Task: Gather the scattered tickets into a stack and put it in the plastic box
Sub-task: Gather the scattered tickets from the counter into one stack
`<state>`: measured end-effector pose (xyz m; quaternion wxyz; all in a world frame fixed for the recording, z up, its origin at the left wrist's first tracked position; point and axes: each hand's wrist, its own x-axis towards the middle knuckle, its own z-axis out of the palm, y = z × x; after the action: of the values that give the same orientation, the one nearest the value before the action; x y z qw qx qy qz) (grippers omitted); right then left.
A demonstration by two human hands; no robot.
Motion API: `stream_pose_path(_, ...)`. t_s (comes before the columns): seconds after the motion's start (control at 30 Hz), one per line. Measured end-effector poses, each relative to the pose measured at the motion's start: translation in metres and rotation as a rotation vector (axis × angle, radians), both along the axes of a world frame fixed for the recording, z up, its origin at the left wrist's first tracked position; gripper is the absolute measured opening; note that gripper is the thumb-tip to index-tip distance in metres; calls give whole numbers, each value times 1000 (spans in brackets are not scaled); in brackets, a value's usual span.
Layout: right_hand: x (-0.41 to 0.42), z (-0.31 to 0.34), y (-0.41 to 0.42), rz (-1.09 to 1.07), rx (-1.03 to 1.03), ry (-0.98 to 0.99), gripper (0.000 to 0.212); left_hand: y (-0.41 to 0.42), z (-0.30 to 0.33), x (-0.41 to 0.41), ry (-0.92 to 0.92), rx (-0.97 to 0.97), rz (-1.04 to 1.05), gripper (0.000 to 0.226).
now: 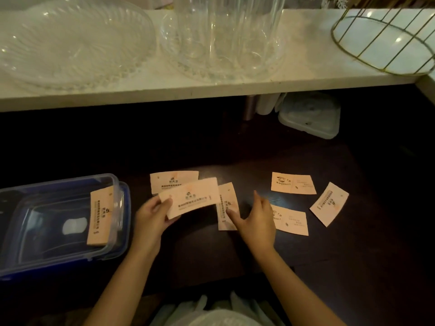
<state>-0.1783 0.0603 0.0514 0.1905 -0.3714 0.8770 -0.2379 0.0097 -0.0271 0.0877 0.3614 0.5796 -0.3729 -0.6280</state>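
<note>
Pale pink printed tickets lie scattered on a dark table. My left hand [153,215] pinches one ticket [191,197] by its left end, lifted above the table. Behind it another ticket [164,181] lies flat. My right hand [255,217] rests with its fingertips on an upright ticket [227,198]. Three more tickets lie to the right: one far [293,183], one just beside my right hand [293,220], one tilted at the far right [329,204]. The clear plastic box [28,262] with a blue rim stands at the left, and one ticket [100,217] leans inside it.
A white shelf [164,90] overhangs the back of the table, carrying glass bowls [70,43], a tall clear vase [226,34] and a gold wire basket [386,41]. A clear lid [310,116] lies under the shelf at the back right.
</note>
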Motion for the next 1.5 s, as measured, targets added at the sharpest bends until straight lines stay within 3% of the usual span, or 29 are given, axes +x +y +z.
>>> stream_pose_path(0.13,23,-12,-12,76,216,163,72,-1,6,24,85,30,177,16)
stream_pose_path(0.3,37,-17,-14,120,206,176,58,2,2,27,62,39,210,17)
stream_pose_path(0.4,22,-5,-10,79,74,-21,38,2,-1,22,63,57,181,18)
stream_pose_path(0.5,-3,18,0,-52,-297,-364,28,-2,-1,14,61,71,133,19)
stream_pose_path(0.57,-21,39,2,5,-460,-535,29,-4,1,5,50,74,57,19)
stream_pose_path(0.67,-38,63,-2,248,-343,-695,38,-5,10,-18,58,64,-78,21)
stream_pose_path(0.77,-48,70,-7,343,-199,-467,36,-1,17,-43,127,66,-201,20)
stream_pose_path(0.87,-54,68,-8,292,-228,-333,36,4,21,-62,107,54,-314,15)
stream_pose_path(1.1,-93,52,19,93,-276,-232,47,8,12,-81,-6,112,-258,23)
stream_pose_path(1.2,-119,36,45,60,-186,-141,45,7,7,-77,-36,123,-209,20)
stream_pose_path(1.27,-130,25,63,148,-102,-5,45,6,3,-74,-51,130,-174,18)
stream_pose_path(1.37,-141,11,82,476,75,240,51,7,-4,-72,-47,169,-138,18)
stream_pose_path(1.5,-152,7,87,706,295,315,56,9,-12,-73,7,273,-112,20)
